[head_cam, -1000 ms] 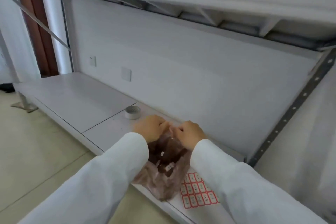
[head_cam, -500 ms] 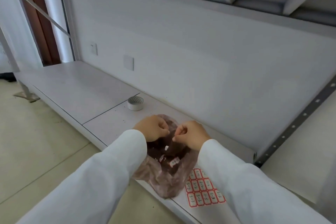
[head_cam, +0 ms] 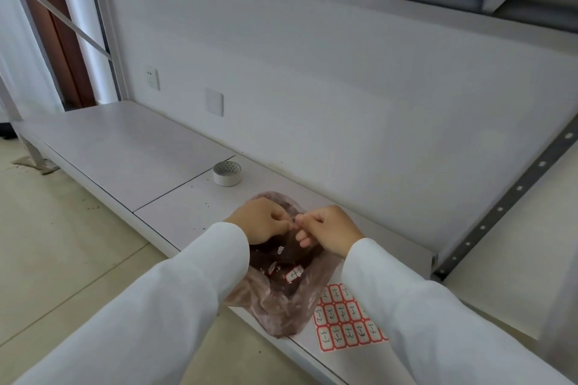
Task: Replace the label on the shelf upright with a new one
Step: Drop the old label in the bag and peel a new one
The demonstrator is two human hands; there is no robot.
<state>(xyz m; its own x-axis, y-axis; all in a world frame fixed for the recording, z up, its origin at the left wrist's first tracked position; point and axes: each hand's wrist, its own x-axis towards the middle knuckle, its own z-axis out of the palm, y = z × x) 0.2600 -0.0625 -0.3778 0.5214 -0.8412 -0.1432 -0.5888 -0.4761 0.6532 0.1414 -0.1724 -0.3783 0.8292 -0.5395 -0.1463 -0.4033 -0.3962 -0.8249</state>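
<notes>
Now my left hand (head_cam: 262, 219) and right hand (head_cam: 328, 230) meet fingertip to fingertip over pink bag (head_cam: 281, 300), fingers curled; whether pinching anything, cannot tell. Label sheet (head_cam: 344, 319) beside bag.

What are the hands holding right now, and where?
Both the left hand and right hand are held over the open plastic bag, fingertips together; what they pinch cannot be told.

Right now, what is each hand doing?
Left hand: fingers curled, pinching something tiny; what cannot be told.
Right hand: the same, above the plastic bag.
</notes>
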